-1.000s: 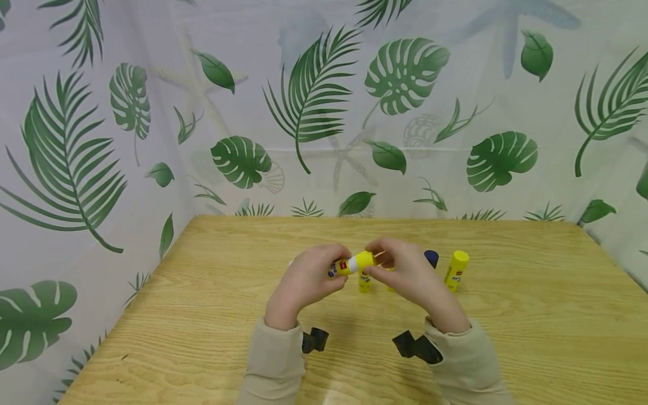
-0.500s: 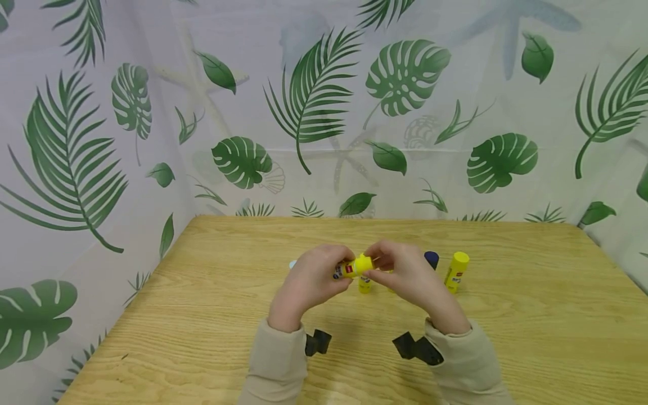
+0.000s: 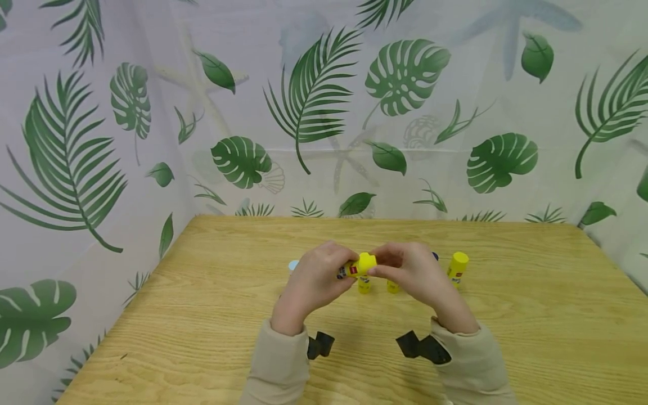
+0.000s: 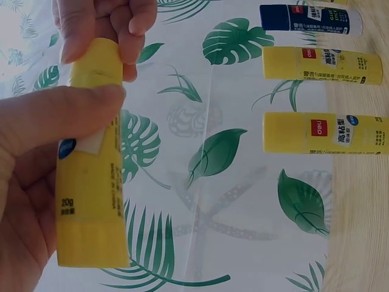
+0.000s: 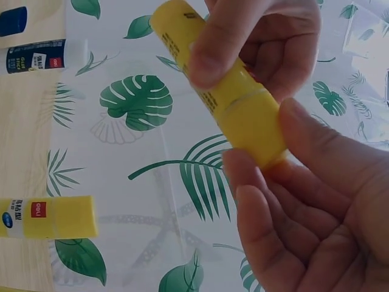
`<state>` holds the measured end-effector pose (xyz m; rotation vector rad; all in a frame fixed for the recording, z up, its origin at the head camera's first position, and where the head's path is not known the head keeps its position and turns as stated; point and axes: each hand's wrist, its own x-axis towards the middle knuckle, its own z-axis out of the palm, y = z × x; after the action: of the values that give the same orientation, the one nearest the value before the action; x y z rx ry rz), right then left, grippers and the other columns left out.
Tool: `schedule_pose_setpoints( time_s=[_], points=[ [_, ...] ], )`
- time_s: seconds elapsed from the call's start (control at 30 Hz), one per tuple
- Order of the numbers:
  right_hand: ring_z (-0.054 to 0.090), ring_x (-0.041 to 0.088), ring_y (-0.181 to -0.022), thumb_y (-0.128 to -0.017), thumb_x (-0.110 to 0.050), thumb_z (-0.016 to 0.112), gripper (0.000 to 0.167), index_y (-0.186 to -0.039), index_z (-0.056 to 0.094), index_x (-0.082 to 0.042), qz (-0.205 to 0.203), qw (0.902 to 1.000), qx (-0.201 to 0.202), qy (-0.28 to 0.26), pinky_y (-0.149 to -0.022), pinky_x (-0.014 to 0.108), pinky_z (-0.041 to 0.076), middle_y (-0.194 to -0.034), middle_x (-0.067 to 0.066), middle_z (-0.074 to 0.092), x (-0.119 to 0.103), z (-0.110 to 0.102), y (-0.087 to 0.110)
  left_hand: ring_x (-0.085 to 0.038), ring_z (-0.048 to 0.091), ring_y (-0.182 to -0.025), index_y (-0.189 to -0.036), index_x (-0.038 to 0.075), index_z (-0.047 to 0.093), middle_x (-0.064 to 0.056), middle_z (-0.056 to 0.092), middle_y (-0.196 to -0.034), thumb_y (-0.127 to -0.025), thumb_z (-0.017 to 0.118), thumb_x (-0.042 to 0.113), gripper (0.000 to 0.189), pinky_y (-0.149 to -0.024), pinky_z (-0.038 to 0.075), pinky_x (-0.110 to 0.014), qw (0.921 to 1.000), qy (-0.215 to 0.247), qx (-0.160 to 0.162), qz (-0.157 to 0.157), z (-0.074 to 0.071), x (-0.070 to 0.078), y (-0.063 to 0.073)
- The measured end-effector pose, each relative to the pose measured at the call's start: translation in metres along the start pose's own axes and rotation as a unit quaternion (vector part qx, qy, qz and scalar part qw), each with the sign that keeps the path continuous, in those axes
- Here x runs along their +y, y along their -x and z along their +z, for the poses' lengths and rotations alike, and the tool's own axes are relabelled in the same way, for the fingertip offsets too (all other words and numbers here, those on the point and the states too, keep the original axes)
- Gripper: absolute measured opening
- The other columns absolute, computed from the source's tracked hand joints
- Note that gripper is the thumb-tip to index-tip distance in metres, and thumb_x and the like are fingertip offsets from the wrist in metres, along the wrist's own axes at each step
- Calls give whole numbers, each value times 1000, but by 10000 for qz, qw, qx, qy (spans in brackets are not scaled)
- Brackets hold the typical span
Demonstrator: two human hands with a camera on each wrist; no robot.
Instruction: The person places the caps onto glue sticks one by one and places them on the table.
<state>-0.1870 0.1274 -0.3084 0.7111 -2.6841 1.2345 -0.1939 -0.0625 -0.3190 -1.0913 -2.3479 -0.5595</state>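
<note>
My left hand grips the yellow body of a glue stick, thumb across its label side, as the left wrist view shows. At the other end, fingers and thumb of my right hand pinch the yellow cap. The cap sits against the body, with a thin seam between them and no white part showing. The stick is held tilted above the table. Just beyond my hands stand a yellow glue stick and another yellow glue stick, both partly hidden.
A further yellow glue stick stands right of my right hand, beside a mostly hidden navy-capped one. Left of my left hand shows a pale-topped glue stick. The wooden table meets a leaf-patterned cloth at its back.
A white section showed between cap and body a second ago; the cap has since come down over it. My left hand moved slightly right, and my right hand's grip shifted a little.
</note>
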Motion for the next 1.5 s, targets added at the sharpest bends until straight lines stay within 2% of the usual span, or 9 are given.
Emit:
schedule_pose_setpoints(
  time_s=[0.17,0.33,0.47,0.57,0.67,0.87,0.97,1.23,1.5],
  points=[
    [57,13,-68,-80,-17,66,20,-93,66,-2,159,9998,-16,78,-58,27,47,-81,2,64,-1,1,-1,-13,55,-80,-91,6,64,-3,62,-87,-70,74,8,24,-68,46,-22,9999,-74,-6,-119,0,1,0],
    [59,16,-73,-81,-23,64,29,-100,63,-1,235,9995,36,196,-61,29,48,-87,6,65,0,5,-4,-12,56,-83,-100,9,63,-2,62,-94,-73,72,12,28,-68,46,-23,9963,-117,-257,-813,5,0,-2],
    [60,20,-79,-83,-25,62,39,-113,57,0,306,9991,71,290,-65,33,49,-95,11,63,-1,6,-4,-12,56,-78,-103,9,62,-2,62,-94,-74,69,12,30,-66,47,-25,9905,-81,-279,-1341,14,-2,-3],
    [60,22,-81,-84,-24,62,40,-116,55,0,305,9988,164,344,-69,35,49,-97,12,62,-3,4,-1,-13,56,-75,-102,7,61,-2,62,-92,-73,69,9,30,-65,46,-25,9844,134,-146,-1749,22,-4,-3],
    [60,22,-81,-84,-21,61,37,-115,56,-1,273,9984,300,382,-70,36,49,-97,12,62,-4,1,2,-13,55,-71,-99,6,60,-3,61,-87,-73,70,9,28,-62,46,-26,9745,365,57,-2215,30,-6,-2],
    [60,21,-80,-84,-20,61,33,-111,57,0,256,9979,346,474,-70,36,49,-95,11,62,-3,-4,7,-15,57,-69,-93,5,58,-4,60,-83,-72,74,17,29,-60,47,-27,9560,362,124,-2908,42,-10,-1],
    [60,20,-81,-84,-19,62,33,-110,57,0,215,9980,330,489,-71,36,49,-96,10,62,-1,-5,9,-16,58,-70,-92,5,58,-4,61,-82,-72,75,19,30,-60,48,-28,9502,281,19,-3105,47,-13,0],
    [60,19,-79,-84,-18,62,30,-108,58,0,133,9976,405,538,-70,35,49,-95,10,62,1,-5,11,-20,60,-74,-94,3,57,-7,61,-84,-71,75,21,34,-63,49,-30,9414,86,-212,-3366,63,-19,3],
    [60,21,-80,-84,-19,61,31,-108,58,1,209,9976,335,560,-70,36,49,-95,11,62,1,-4,10,-22,60,-79,-97,2,55,-10,61,-87,-72,75,19,36,-67,49,-32,9358,306,-351,-3495,71,-25,5]
  ],
)
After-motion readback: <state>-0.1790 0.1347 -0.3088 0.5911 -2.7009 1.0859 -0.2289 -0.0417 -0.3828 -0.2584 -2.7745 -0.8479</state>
